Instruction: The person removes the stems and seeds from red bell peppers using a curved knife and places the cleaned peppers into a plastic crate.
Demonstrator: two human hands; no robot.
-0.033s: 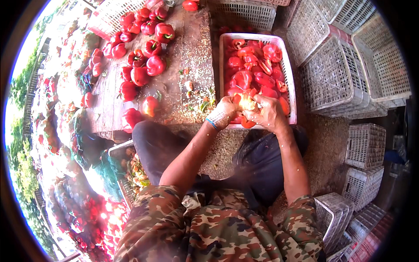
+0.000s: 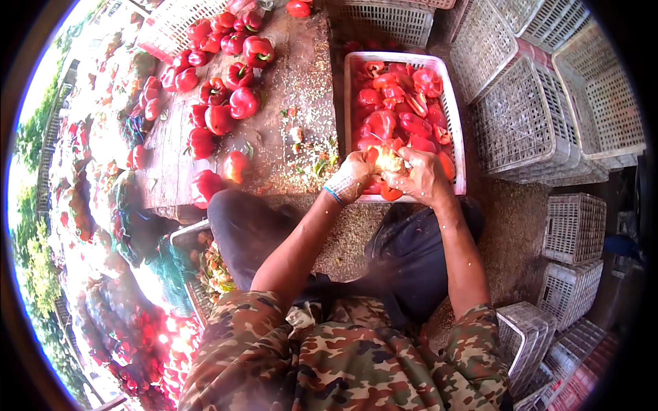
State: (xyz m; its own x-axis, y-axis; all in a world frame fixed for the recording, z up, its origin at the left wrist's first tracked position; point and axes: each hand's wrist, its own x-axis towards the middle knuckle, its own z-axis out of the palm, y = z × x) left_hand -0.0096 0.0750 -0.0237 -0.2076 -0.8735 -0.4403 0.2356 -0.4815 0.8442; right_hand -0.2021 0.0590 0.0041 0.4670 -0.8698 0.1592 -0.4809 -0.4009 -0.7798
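Observation:
Between my two hands is an opened red bell pepper, its pale, seedy inside facing up. My left hand, in a whitish glove with a blue band at the wrist, grips its left side. On the other side my bare right hand closes on it, fingers bent inward. Seeds stick to my forearms. Both hands are over the near end of a white plastic crate filled with cut red pepper pieces. Parts of the held pepper are hidden by my fingers.
Left of the crate, whole red peppers lie on a wooden board strewn with seeds and scraps. A bin of pepper trimmings stands by my left leg. Stacked crates line the right. Netted sacks of peppers are piled at left.

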